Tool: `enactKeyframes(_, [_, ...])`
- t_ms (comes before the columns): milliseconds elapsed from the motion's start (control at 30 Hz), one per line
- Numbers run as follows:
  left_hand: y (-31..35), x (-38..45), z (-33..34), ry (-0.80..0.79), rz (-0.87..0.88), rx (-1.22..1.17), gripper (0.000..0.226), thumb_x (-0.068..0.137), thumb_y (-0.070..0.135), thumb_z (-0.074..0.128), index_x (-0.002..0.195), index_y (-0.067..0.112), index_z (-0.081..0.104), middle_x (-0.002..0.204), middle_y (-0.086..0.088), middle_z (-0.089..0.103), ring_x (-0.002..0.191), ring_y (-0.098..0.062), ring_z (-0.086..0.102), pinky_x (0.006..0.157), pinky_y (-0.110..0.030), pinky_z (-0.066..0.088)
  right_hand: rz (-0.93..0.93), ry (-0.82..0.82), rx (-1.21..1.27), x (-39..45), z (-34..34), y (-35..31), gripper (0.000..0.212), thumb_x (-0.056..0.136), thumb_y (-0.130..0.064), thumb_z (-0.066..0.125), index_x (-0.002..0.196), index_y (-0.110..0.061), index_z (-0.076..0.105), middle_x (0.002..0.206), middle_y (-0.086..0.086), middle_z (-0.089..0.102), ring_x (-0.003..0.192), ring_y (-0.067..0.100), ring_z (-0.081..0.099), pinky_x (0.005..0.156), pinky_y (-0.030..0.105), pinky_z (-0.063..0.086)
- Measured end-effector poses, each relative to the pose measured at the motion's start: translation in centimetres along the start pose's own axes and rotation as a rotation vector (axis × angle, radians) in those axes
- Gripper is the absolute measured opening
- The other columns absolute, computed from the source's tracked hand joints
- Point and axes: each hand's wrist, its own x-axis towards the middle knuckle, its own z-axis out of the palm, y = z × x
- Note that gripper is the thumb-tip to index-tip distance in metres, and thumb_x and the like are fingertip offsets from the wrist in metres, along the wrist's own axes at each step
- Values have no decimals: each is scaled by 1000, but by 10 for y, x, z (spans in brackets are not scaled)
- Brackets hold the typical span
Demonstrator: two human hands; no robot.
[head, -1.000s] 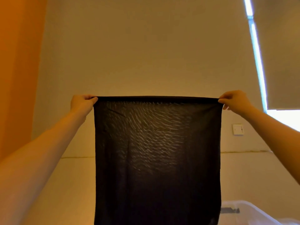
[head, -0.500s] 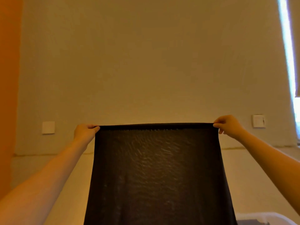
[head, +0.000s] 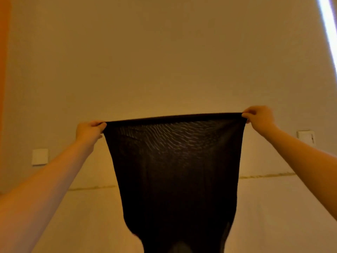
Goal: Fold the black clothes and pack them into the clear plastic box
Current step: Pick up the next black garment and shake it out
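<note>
A thin black garment (head: 175, 172) is held up stretched in the air before a beige wall (head: 164, 61), its top edge being pinched at one corner by the left hand (head: 89, 131) and at the other by the right hand (head: 259, 118).

Probably a home bedroom: plain painted wall (head: 164, 52), white wall switches (head: 40, 156), pale bed (head: 87, 216) below, daylight strip (head: 328, 24) at right.
</note>
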Motion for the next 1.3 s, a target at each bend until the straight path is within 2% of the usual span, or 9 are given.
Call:
enactKeyframes(167, [13, -39, -30, -74, -32, -153, 14, 96, 6, 49, 105, 6, 60, 81, 0, 59, 75, -10, 56, 70, -22, 48, -22, -61, 82, -36, -35, -25, 15, 91, -3, 54, 100, 0, 65, 87, 10, 61, 78, 24, 56, 73, 31, 48])
enactKeyframes(267, [-3, -93, -61, -175, -117, -243, 21, 99, 8, 41, 88, 11, 59, 70, 7, 68, 70, -5, 64, 69, -20, 51, 43, -214, 193, -89, -60, -29, 11, 91, -1, 53, 89, -4, 63, 79, 5, 61, 73, 14, 58, 64, 12, 53])
enactKeyframes(433, [-51, -224, -121, -256, -250, -237, 26, 100, 9, 36, 87, 12, 59, 68, 11, 71, 68, -2, 67, 73, -20, 52, 244, -461, 316, -218, -111, -29, 20, 91, 2, 48, 80, -8, 61, 64, -7, 69, 64, 3, 66, 63, 9, 52])
enactKeyframes(667, [-112, -412, -202, -311, -435, 95, 22, 96, 7, 45, 85, 8, 64, 85, -8, 66, 83, -21, 61, 73, -26, 48, 319, -685, -108, -425, -163, -13, 19, 86, -3, 60, 75, -14, 69, 60, -2, 63, 61, 14, 55, 59, 16, 37])
enactKeyframes(833, [-143, -485, -239, -505, -427, 446, 24, 92, 1, 52, 75, 12, 66, 77, -10, 64, 66, -11, 54, 59, -9, 38, 276, -1080, -429, -518, -172, 23, 35, 88, -16, 61, 67, -43, 56, 68, -47, 53, 76, -10, 58, 70, 3, 38])
enactKeyframes(1000, [-152, -504, -248, -602, -485, 470, 19, 90, 2, 55, 79, 10, 68, 79, -3, 66, 84, -13, 60, 68, -7, 41, 335, -1311, -584, -539, -169, 42, 22, 93, -32, 52, 76, -46, 48, 91, -19, 62, 82, -5, 55, 76, 9, 40])
enactKeyframes(1067, [-151, -498, -248, -629, -506, 431, 18, 90, 5, 57, 78, 11, 70, 76, -4, 70, 81, -14, 65, 71, -16, 45, 371, -1377, -585, -529, -162, 34, 16, 80, -60, 50, 73, -46, 46, 91, -23, 58, 82, -9, 51, 75, 7, 39])
enactKeyframes(1133, [-151, -488, -245, -575, -457, 423, 21, 90, 5, 57, 75, 13, 70, 75, 0, 71, 80, -11, 66, 71, -14, 47, 346, -1272, -488, -520, -145, 19, 26, 66, -71, 43, 79, -49, 50, 89, -27, 57, 83, -9, 53, 82, 6, 42])
enactKeyframes(1300, [-160, -445, -207, -486, -159, 631, 17, 95, 16, 52, 97, 28, 66, 102, 17, 61, 103, -3, 56, 84, -7, 40, 114, -1125, -295, -516, -48, -22, 43, 93, -42, 45, 133, -30, 46, 137, -15, 47, 128, 2, 41, 105, 17, 29])
